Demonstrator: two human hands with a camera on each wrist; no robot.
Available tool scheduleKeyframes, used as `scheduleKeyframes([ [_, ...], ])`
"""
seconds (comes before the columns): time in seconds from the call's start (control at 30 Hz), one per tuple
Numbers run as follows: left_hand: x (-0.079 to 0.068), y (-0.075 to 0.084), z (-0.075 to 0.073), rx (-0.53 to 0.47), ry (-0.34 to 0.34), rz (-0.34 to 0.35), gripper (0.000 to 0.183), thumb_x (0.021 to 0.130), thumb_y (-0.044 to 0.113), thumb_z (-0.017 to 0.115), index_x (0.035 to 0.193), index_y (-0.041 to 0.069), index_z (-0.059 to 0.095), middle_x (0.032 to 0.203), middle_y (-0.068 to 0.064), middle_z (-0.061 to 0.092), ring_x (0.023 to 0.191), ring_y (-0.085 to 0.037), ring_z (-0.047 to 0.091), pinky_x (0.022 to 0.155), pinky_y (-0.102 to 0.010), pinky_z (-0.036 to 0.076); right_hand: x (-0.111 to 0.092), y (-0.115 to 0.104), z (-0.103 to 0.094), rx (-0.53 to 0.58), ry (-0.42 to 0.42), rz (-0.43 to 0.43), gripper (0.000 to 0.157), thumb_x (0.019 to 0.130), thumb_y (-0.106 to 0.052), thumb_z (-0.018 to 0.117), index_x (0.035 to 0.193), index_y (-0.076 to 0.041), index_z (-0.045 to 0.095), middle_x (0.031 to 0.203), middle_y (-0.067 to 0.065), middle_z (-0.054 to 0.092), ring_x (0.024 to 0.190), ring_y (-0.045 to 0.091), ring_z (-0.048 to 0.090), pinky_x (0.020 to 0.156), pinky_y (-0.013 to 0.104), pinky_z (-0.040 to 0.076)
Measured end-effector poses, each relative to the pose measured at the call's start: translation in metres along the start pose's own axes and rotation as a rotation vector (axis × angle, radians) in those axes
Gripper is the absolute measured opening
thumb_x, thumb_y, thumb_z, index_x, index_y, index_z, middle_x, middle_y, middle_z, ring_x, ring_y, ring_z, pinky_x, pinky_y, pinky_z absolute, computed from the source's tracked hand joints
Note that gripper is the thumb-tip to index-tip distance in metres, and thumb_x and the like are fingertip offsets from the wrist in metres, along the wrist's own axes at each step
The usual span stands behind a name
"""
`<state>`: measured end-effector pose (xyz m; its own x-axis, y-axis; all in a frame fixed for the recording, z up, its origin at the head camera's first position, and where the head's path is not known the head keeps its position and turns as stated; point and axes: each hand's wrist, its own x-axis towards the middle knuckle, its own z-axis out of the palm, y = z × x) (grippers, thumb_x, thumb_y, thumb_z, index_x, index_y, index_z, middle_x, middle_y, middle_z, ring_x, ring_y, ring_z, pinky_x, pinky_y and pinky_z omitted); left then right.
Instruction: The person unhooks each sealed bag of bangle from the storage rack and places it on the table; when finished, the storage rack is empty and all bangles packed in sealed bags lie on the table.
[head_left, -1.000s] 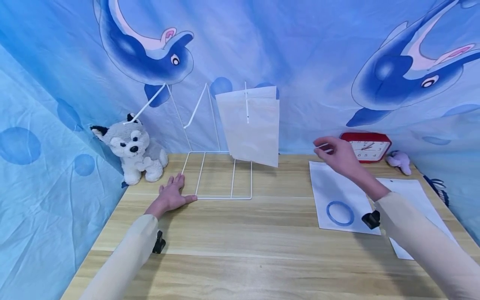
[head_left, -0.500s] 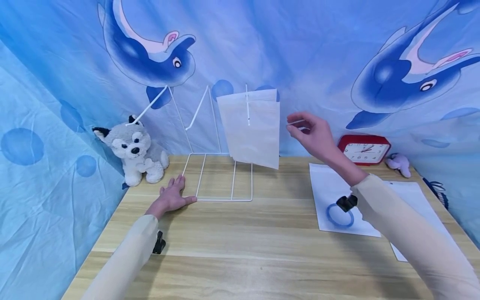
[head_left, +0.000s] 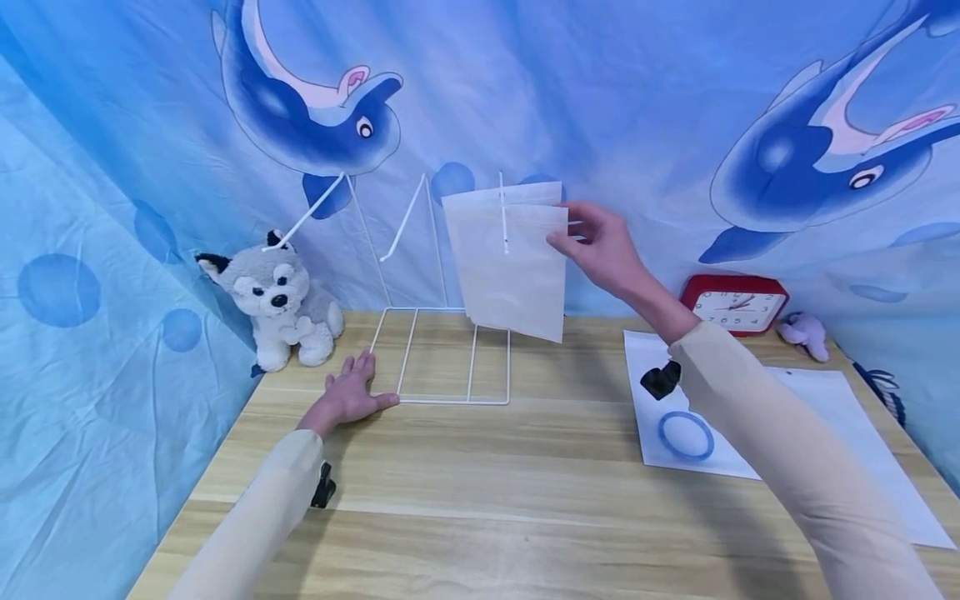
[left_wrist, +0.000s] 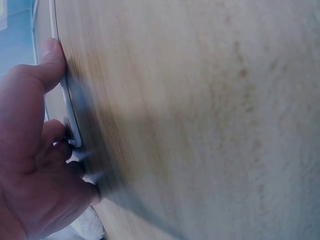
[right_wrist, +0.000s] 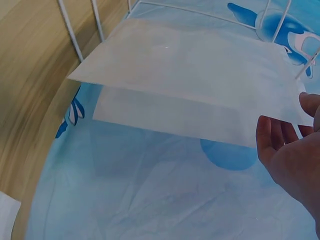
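Note:
A white wire rack (head_left: 453, 402) stands on the wooden table with several slanted prongs. Two thin white sheets hang from its rightmost prong, the front sheet (head_left: 517, 275) overlapping the back sheet (right_wrist: 175, 118). My left hand (head_left: 348, 398) rests with spread fingers on the front left corner of the rack's base, the thumb along the front rod. My right hand (head_left: 603, 250) is at the front sheet's upper right edge. Its thumb lies over the front face and its curled fingers reach behind that edge. In the right wrist view, the sheet's corner lies between thumb and fingers.
A plush husky (head_left: 281, 300) sits left of the rack. On the right, a white sheet (head_left: 648, 392) bears a blue ring (head_left: 686, 435), and another white sheet (head_left: 832, 417) lies beside it. A red clock (head_left: 735, 303) and a purple plush toy (head_left: 805, 335) stand behind, before a blue dolphin curtain (head_left: 637, 125).
My right hand has moved left and up from near the clock to the edge of the hanging front sheet. My left hand has stayed on the rack's base.

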<state>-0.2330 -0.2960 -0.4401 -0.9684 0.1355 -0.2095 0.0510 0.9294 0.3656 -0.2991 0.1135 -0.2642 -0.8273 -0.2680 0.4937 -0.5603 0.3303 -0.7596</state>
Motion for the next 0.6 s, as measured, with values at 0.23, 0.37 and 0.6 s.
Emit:
scheduleKeyframes([
  [0.23,-0.001,0.0,0.002,0.008,0.003,-0.001,0.102,0.094,0.05,0.063,0.153,-0.014,0.011,0.161,-0.031,0.005,0.146,-0.051,0.0,0.11,-0.072,0.001,0.009,-0.002,0.004,0.069,0.002,0.055,0.037,0.096,-0.012,0.069,0.132,-0.005,0.064,0.126,0.014,0.065,0.108,0.032,0.067,0.093,0.041,0.054],
  [0.37,-0.001,0.001,0.002,0.005,0.002,-0.002,0.102,0.094,0.05,0.063,0.153,-0.014,0.011,0.16,-0.031,0.004,0.146,-0.051,-0.001,0.11,-0.072,0.001,0.014,-0.002,0.005,0.111,-0.003,0.038,0.036,0.097,-0.009,0.068,0.132,-0.004,0.063,0.129,0.013,0.064,0.108,0.03,0.067,0.092,0.037,0.054],
  [0.6,-0.002,0.002,0.001,0.007,0.006,-0.005,0.101,0.094,0.049,0.064,0.153,-0.013,0.01,0.161,-0.031,0.004,0.146,-0.051,0.0,0.11,-0.072,0.001,0.022,-0.003,0.008,0.197,-0.007,0.029,0.036,0.096,-0.008,0.068,0.131,-0.003,0.065,0.131,0.009,0.062,0.098,0.023,0.065,0.082,0.029,0.055],
])
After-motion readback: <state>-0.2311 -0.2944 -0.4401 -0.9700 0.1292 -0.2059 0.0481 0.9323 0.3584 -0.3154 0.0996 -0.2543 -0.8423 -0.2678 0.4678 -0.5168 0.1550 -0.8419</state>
